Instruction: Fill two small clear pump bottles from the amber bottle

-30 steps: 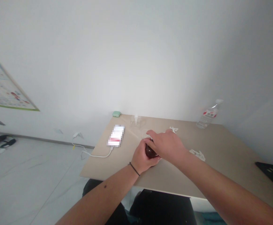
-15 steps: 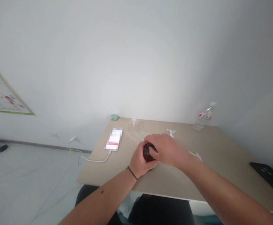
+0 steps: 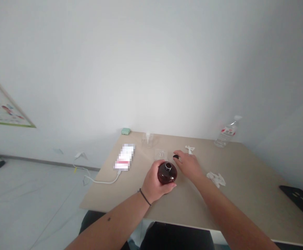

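Observation:
My left hand is wrapped round a dark brown glass bottle, whose round open mouth faces up toward me. Just to the right, my right hand pinches a small black bottle cap between thumb and fingers, apart from the bottle. Behind the bottle lies a small clear plastic piece. A clear container with a white nozzle-like tip stands farther back.
A phone with a white charging cable lies at the table's left. Crumpled white tissues lie right of my right hand. A clear water bottle stands at the back right, a black phone-like object at the right edge.
My right hand has come off the brown bottle and moved right, carrying the black cap. The bottle's mouth is now uncovered. My left hand still grips the bottle.

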A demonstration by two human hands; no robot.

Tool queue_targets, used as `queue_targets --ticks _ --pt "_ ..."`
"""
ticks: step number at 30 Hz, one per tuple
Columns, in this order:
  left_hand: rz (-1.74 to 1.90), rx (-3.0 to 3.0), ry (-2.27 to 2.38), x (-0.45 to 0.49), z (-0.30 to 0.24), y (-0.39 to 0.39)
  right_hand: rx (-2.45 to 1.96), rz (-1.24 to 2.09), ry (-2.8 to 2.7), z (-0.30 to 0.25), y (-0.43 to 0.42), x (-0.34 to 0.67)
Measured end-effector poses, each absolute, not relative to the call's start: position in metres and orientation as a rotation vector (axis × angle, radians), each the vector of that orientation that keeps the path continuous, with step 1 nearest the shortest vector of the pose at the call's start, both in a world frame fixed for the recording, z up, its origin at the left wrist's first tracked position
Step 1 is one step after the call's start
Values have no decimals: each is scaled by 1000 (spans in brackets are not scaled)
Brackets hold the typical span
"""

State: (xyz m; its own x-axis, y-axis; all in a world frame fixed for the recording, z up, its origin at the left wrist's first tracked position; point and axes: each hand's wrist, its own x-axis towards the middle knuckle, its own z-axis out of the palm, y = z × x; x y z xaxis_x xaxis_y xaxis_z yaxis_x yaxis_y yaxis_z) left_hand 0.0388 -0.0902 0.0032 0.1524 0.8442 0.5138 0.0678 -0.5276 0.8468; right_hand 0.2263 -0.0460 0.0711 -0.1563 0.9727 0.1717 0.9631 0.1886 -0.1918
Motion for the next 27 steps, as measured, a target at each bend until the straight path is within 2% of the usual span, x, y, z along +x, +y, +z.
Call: queue_targets --ticks 3,6,16,22,25,27 --pt "1440 1742 867 39 1 -90 -1922 -117 -2291 45 -40 227" --pt "1440 1736 852 39 0 -90 -1966 -152 -2296 32 -34 229" --pt "1424 1694 840 39 -4 -92 -2009 -197 -2173 17 12 227" --pt "1422 1688 829 39 -3 -91 -1953 -190 -2096 24 5 225" --pt "1403 1720 838 36 -4 -92 -1751 18 -1983 28 -16 230" --pt "1435 1763 839 33 -7 -94 -1495 376 -1910 28 -35 236"
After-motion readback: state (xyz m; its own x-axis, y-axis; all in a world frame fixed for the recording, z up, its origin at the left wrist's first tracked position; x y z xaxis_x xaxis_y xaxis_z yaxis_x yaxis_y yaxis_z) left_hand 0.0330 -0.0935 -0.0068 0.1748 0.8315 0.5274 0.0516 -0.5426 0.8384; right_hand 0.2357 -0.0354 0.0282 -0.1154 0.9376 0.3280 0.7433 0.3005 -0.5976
